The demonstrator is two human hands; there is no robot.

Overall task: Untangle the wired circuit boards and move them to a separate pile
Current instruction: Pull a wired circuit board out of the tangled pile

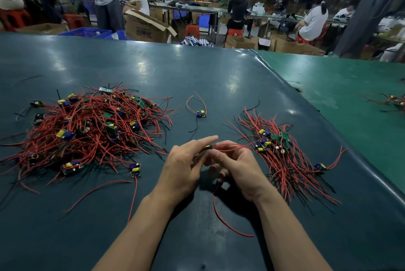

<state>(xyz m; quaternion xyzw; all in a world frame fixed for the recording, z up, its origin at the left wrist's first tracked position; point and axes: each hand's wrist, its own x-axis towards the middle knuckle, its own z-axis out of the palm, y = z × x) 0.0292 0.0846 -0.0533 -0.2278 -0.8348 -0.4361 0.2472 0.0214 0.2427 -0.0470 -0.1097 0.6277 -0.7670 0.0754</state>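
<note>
Right then, grip: both hands meet mid-table on one small circuit board [207, 147], held up off the mat
L hand [183, 166]: index finger stretched straight out over the board, other fingers curled in toward it; exact contact pts hidden
R hand [235, 165]: fingers curled round the board's red wires, thumb side toward the board
Held wires: one red wire [221, 216] hangs below the R hand, loops down onto the mat toward the person
Sorted pile [278, 150]: just R of the grip, boards w/ red + black leads fanned roughly parallel
Tangled pile [87, 130]: L of the grip, much bigger, wires knotted every way
Lone board [201, 114]: beyond the grip, between the piles, apart from both
Mat [219, 77]: dark green, shiny, under everything
Background: ppl at benches, cardboard boxes [146, 27], blue crates [87, 32], far past the table edge
</note>
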